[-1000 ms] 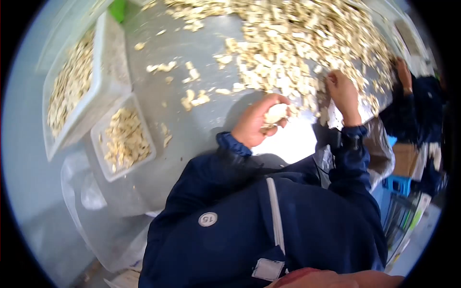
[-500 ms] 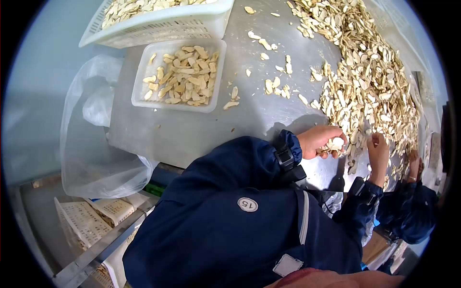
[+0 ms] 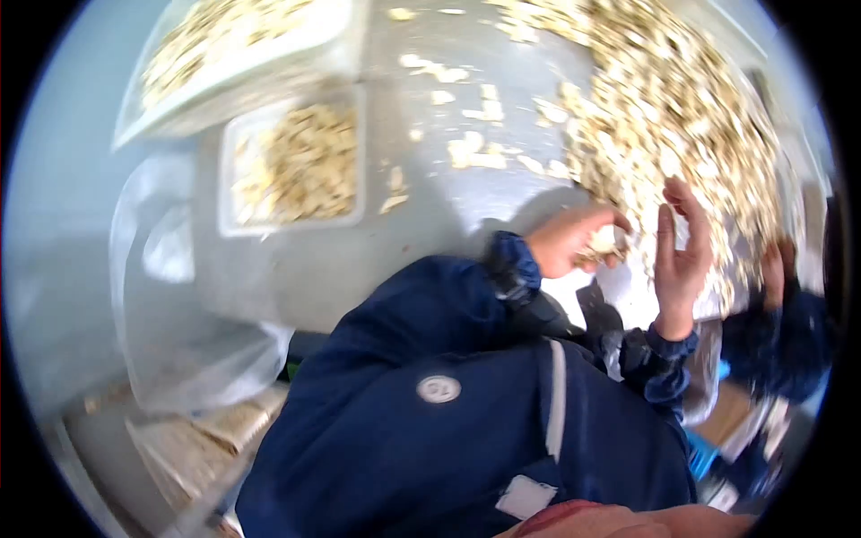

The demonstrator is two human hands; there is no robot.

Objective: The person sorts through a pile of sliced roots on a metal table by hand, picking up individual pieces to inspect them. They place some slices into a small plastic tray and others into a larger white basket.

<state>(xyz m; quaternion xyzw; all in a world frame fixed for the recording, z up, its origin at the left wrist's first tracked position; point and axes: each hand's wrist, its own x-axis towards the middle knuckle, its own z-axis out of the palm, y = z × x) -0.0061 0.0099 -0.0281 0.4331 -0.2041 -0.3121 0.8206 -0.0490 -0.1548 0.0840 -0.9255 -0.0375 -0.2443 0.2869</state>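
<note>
The picture is blurred by motion. My left hand (image 3: 574, 240) is curled around a handful of pale dried slices (image 3: 603, 242) at the near edge of the big heap of slices (image 3: 682, 117) on the metal table (image 3: 421, 242). My right hand (image 3: 680, 255) is raised just to the right of it, fingers spread and upright, holding nothing, with the heap behind it. Both arms are in dark blue sleeves.
A small white tray (image 3: 296, 161) filled with slices sits on the table's left side, a larger white basket (image 3: 224, 54) of slices behind it. A clear plastic bag (image 3: 179, 305) hangs off the table's near-left edge. Another person's hand (image 3: 773, 269) and blue sleeve work at the right.
My right hand has lifted off the heap and opened with fingers spread. My left hand stays closed on its slices. The view has swung and blurred.
</note>
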